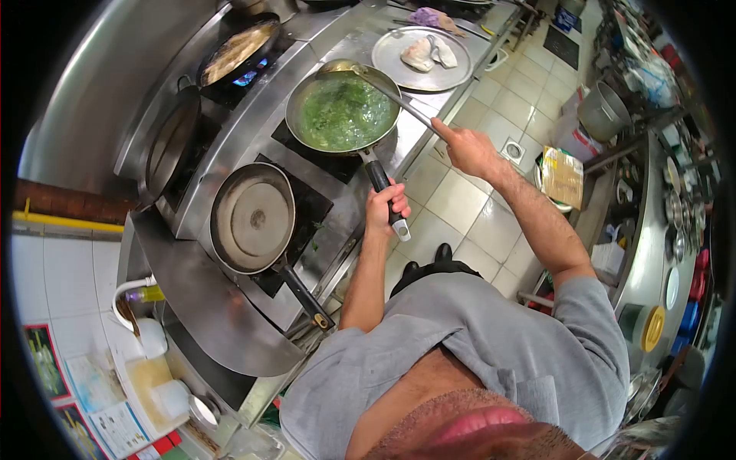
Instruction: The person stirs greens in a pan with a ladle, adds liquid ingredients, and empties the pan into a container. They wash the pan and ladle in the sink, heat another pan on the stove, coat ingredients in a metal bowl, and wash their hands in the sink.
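Note:
My left hand (388,205) is wrapped around the black handle of a frying pan (292,132) over the stove. Bubbling green liquid (345,111) with dark green bits fills this pan. My right hand (469,149) grips the long metal handle of a ladle (335,67). The ladle's bowl rests at the pan's far rim, and its handle crosses over the pan's right side. Nearer to me, an empty frying pan (261,215) sits on another burner, its handle pointing toward me.
A round metal tray (387,61) with pale pieces of food (428,54) stands on the counter beyond the pan. Another pan (244,55) is over a blue flame at the back left. A wok (172,149) stands at left. Shelves with pots line the right side.

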